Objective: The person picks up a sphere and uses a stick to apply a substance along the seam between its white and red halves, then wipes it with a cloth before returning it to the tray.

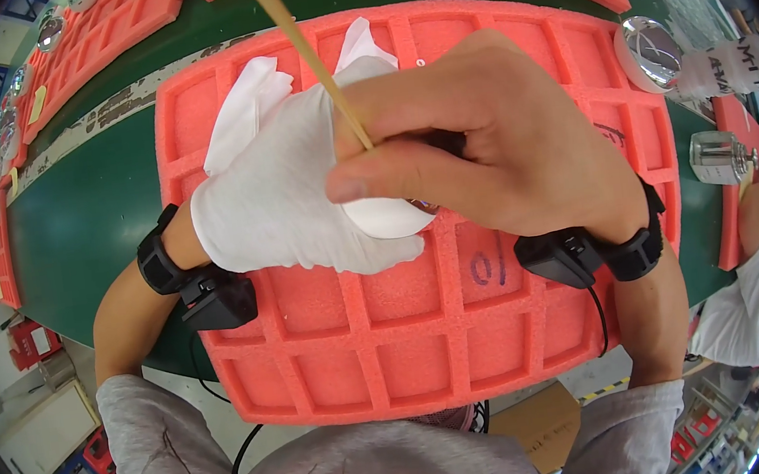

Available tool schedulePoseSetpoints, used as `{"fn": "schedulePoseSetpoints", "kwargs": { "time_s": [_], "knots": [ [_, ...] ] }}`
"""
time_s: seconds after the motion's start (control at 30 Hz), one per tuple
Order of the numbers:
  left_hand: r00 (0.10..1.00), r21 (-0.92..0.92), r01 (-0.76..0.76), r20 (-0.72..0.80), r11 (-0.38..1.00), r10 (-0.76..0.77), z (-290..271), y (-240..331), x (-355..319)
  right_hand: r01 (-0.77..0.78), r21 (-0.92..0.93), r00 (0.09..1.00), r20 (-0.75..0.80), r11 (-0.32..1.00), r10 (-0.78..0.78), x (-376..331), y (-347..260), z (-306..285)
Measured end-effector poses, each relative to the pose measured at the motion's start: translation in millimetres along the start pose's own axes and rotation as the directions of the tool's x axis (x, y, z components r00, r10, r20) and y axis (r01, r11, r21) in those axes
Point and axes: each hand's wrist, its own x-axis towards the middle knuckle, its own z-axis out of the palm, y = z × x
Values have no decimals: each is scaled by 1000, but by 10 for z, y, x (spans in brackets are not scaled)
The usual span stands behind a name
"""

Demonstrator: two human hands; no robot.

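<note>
My left hand (267, 194), in a loose white glove, is closed around a white rounded piece (387, 219). Most of that piece is hidden by my hands; a small brownish spot shows at its right edge. Bare and just to the right, my right hand (528, 145) pinches a thin wooden stick (296, 40) between thumb and fingers. The stick slants up and to the left, over the glove. Both hands are above a pink foam tray (362, 331) divided into square compartments. Whether the stick's lower end touches the white piece cannot be seen.
A shiny mirrored dome (653, 51) sits at the tray's right corner, with a clear glass bottle (719, 158) further right. More pink trays with domes lie along the green table (90, 246). At right, another person's white sleeve (757, 306) is close. Black wrist devices trail cables.
</note>
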Motion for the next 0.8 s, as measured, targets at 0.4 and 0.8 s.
{"fn": "schedulePoseSetpoints", "kwargs": {
  "time_s": [0.4, 0.8],
  "knots": [
    [973, 246, 186, 89, 951, -213, -47, 170, 34, -5, 26, 997, 73, 1000, 3, -5, -6, -35],
    [997, 270, -19, -70, 963, 39, 63, 2, 13, -38, -18, 995, 91, 999, 40, 21, -64, -65]
  ]
}}
